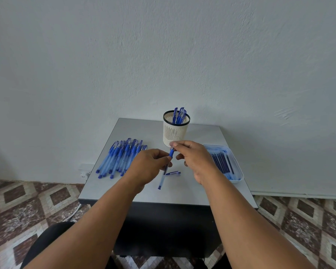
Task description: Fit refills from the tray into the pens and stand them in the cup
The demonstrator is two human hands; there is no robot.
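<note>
My left hand grips a blue pen around its barrel, its rear end pointing down toward me. My right hand pinches the pen's tip end near the blue grip section. A loose blue pen cap lies on the table just under the hands. A pile of several blue pens lies at the left. The white slotted cup stands at the back with a few pens in it. A pale tray at the right holds several dark refills.
The small grey table stands against a white wall. Its front edge is near my forearms. Patterned floor tiles lie on both sides, and a white cable runs on the floor at the left.
</note>
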